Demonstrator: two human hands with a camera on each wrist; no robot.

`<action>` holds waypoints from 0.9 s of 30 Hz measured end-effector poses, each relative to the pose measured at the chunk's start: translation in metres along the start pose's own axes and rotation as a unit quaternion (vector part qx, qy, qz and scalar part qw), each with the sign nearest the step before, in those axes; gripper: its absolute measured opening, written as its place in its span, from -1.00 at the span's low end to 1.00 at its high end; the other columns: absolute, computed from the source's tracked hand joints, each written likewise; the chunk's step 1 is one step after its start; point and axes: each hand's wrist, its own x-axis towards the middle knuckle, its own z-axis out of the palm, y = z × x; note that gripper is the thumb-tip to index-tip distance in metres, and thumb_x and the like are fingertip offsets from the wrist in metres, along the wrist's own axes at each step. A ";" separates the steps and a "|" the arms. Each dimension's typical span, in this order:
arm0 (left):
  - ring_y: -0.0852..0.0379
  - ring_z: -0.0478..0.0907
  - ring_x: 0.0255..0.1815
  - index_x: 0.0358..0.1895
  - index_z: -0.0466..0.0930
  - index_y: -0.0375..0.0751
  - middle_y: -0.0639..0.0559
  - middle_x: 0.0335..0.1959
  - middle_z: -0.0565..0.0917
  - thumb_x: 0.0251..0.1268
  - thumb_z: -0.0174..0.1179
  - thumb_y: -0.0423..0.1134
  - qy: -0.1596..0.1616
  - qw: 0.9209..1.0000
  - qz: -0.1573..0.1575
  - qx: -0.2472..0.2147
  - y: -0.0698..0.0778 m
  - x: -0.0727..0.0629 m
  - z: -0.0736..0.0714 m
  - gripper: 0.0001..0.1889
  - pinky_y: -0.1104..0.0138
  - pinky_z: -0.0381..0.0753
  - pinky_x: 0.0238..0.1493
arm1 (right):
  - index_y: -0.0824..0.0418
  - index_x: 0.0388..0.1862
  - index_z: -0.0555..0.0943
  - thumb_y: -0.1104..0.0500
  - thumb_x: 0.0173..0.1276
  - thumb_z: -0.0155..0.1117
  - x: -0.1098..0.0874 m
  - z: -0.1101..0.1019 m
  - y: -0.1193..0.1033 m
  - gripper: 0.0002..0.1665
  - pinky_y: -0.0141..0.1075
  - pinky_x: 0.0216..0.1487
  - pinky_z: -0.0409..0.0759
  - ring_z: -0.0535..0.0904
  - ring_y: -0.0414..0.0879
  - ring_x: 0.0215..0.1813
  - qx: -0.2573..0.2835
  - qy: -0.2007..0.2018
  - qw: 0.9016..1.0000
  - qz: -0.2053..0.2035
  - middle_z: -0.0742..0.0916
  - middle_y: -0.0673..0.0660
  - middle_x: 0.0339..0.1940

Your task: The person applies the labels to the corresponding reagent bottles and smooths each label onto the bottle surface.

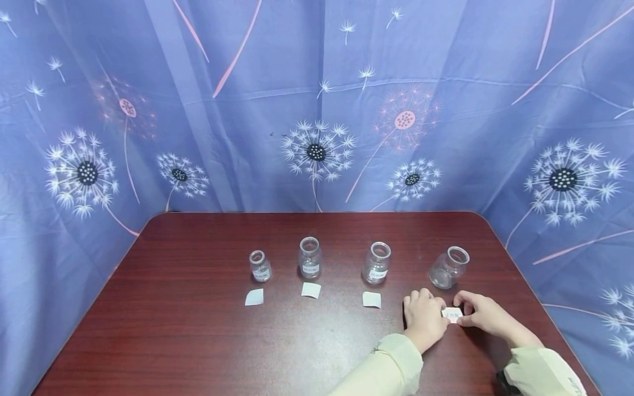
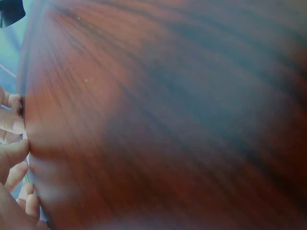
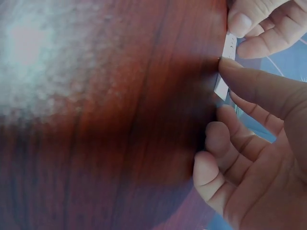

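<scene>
Low over the right side of the table, a small white label with dark print (image 1: 452, 314) is stretched between my two hands. My left hand (image 1: 426, 318) pinches its left edge. The right hand (image 1: 487, 317) holds the opposite edge between thumb and fingers. In the right wrist view, the label (image 3: 222, 88) appears as a narrow strip, with the right thumb (image 3: 240, 76) over it and its other fingers curled below. Just behind my hands stands an open glass jar (image 1: 446, 269) with no label showing on it.
Three more open glass jars, a small one (image 1: 260, 267), a taller one (image 1: 310, 257) and another (image 1: 376, 263), bear white labels. In front of them lie three white paper pieces (image 1: 255, 297). A blue patterned curtain (image 1: 317, 104) hangs behind the brown table (image 1: 198, 341).
</scene>
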 end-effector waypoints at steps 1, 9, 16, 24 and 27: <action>0.32 0.32 -0.34 -0.40 0.54 0.46 0.36 -0.40 0.42 -0.23 0.26 0.20 -0.002 1.000 -0.002 0.000 0.000 0.000 0.000 -0.79 0.38 0.17 -0.36 | 0.17 -0.41 0.42 0.26 -0.20 0.36 0.000 0.000 0.000 -0.65 -0.43 -0.57 0.21 0.24 -0.35 -0.62 0.001 -0.001 1.000 -0.003 0.40 -0.07 -0.68; 0.31 0.33 -0.31 -0.42 0.52 0.45 0.37 -0.40 0.43 -0.23 0.26 0.19 -0.017 1.000 -0.013 0.003 0.002 0.002 0.000 -0.80 0.37 0.18 -0.32 | 0.15 -0.45 0.41 0.26 -0.19 0.36 -0.001 0.001 0.003 -0.67 -0.45 -0.59 0.21 0.23 -0.37 -0.64 0.009 -0.001 1.000 -0.017 0.38 -0.11 -0.70; 0.30 0.33 -0.32 -0.44 0.50 0.41 0.36 -0.40 0.43 -0.24 0.26 0.19 -0.022 1.000 -0.012 -0.005 0.002 0.003 0.001 -0.79 0.37 0.16 -0.33 | 0.14 -0.43 0.41 0.25 -0.18 0.36 -0.001 0.002 0.004 -0.67 -0.44 -0.59 0.22 0.24 -0.37 -0.64 0.006 -0.003 1.000 -0.018 0.40 -0.11 -0.70; 0.31 0.32 -0.34 -0.45 0.48 0.38 0.38 -0.43 0.44 -0.26 0.29 0.15 -0.021 0.999 -0.010 -0.023 0.001 0.003 0.003 -0.78 0.37 0.14 -0.34 | 0.13 -0.46 0.39 0.26 -0.21 0.36 0.001 0.002 0.003 -0.65 -0.45 -0.60 0.21 0.24 -0.37 -0.64 0.015 -0.008 1.000 -0.020 0.39 -0.10 -0.71; 0.32 0.33 -0.35 -0.45 0.46 0.37 0.39 -0.45 0.44 -0.26 0.29 0.14 -0.022 0.999 -0.009 -0.026 0.001 0.004 0.005 -0.76 0.36 0.13 -0.34 | 0.14 -0.47 0.35 0.29 -0.22 0.36 0.002 0.002 0.003 -0.63 -0.45 -0.59 0.21 0.24 -0.36 -0.63 0.013 -0.011 1.000 -0.014 0.39 -0.09 -0.69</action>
